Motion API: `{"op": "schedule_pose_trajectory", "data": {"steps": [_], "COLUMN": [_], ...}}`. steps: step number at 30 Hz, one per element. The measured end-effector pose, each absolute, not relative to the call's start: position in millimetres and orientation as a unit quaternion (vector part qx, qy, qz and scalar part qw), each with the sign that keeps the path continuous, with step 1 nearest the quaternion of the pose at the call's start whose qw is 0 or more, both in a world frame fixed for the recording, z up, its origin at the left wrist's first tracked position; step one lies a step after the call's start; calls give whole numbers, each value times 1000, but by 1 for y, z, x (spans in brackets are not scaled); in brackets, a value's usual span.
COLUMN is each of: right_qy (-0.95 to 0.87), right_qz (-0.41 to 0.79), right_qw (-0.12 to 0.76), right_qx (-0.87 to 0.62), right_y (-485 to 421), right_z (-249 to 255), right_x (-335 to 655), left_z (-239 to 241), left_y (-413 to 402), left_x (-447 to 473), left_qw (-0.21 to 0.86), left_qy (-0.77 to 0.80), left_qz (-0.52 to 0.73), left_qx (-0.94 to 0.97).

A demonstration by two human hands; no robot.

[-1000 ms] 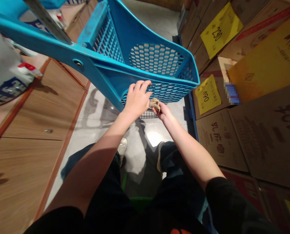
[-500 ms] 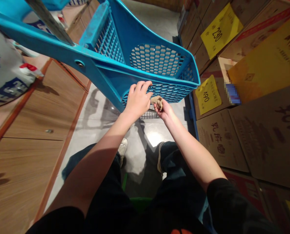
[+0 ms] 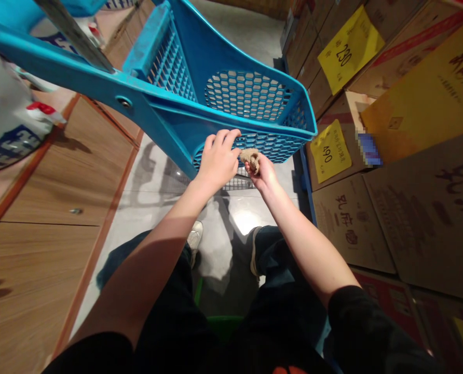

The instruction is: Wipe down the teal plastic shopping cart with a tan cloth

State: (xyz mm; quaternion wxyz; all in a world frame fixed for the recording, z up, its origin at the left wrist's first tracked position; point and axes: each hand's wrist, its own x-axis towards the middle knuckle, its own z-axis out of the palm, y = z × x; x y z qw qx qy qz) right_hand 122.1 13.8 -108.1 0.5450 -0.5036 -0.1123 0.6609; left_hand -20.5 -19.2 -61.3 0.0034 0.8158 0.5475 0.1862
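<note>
A blue plastic shopping trolley basket (image 3: pixel 177 122) with mesh sides fills the upper middle of the head view. My left hand (image 3: pixel 218 158) lies against its near side, just below the rim, fingers spread and slightly bent. Whether the fingertips press on the mesh or hover just off it, I cannot tell. My right hand (image 3: pixel 265 174) pinches a crumpled, rough brown cloth (image 3: pixel 249 155) close to that same side. The cloth sits beside my left thumb, and part of it is hidden by the right fingers. Inside the basket only bare blue walls show.
Stacked cardboard boxes (image 3: pixel 348 223) with yellow price signs (image 3: pixel 335 150) line the right. At the left stands a wooden cabinet (image 3: pixel 48 197) with white-and-blue jugs (image 3: pixel 5 114) on top. My feet stand on the grey floor (image 3: pixel 212 254), with something green (image 3: pixel 226 324) beneath me.
The brown cloth has turned slightly in my right fingers, so its rolled, hollow end shows more. The view has shifted a little; my left hand keeps its place by the basket.
</note>
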Motion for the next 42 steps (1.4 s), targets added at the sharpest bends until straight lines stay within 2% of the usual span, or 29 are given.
{"op": "schedule_pose_trajectory", "data": {"steps": [6,13,24,30,36,40,42], "right_qy": [-81,-223,-276,-436,-557,-560,-563], "right_qz": [670,609,555,413,291,288,282], "right_qw": [480,567,534,612,576,527,530], "right_qx": [-561,-508,-575,-514,-524,-571,-568], "right_y": [11,12,10,10,8,6,5], "right_z": [-123,-87,-103,-86,-116,-134,-131], "right_x": [115,125,122,133,131,129,130], "left_z": [-61,-65,-64,-64,-63,-59,-58], "left_y": [-20,-19,-19,-19,-19,-20,-21], "left_x": [-21,-21,-22,-22,-22,-21,-20], "left_qw": [1,21,20,21,14,15,16], "left_qy": [545,544,542,545,544,547,549], "left_qz": [191,209,213,203,199,187,183], "left_qx": [816,813,813,813,815,816,815]}}
